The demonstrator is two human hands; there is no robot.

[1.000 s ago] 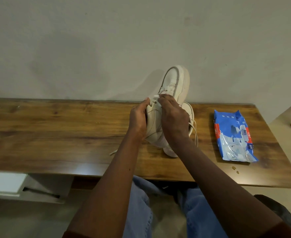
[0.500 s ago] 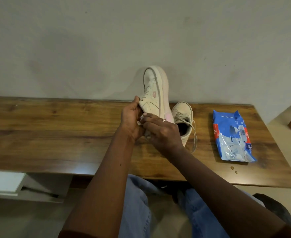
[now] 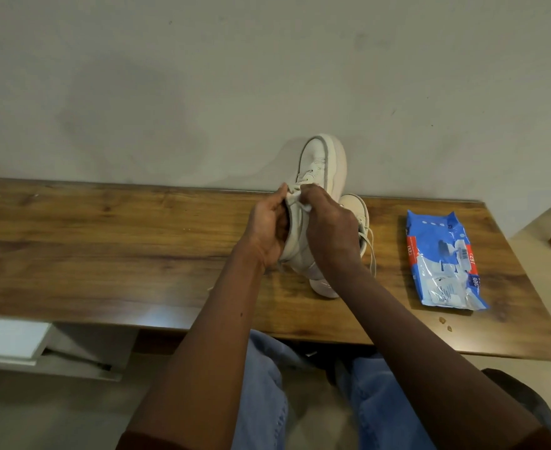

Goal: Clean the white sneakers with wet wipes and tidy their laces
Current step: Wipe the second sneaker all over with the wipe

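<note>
White sneaker (image 3: 321, 164) stands toe-up between the hands, heel on the tabletop (image 3: 105, 248); left hand (image 3: 267, 228) grips its side; right hand (image 3: 331, 232) pinches a wipe (image 3: 301, 203) at its tongue; cleaning looks midway; second sneaker (image 3: 357, 206), just behind the right hand, trails loose laces (image 3: 372, 251), likely not yet tidied.

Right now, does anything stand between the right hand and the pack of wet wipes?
Almost nothing. The second sneaker and its loose lace lie just beside the right hand; from there to the wipes pack only bare table shows.
</note>
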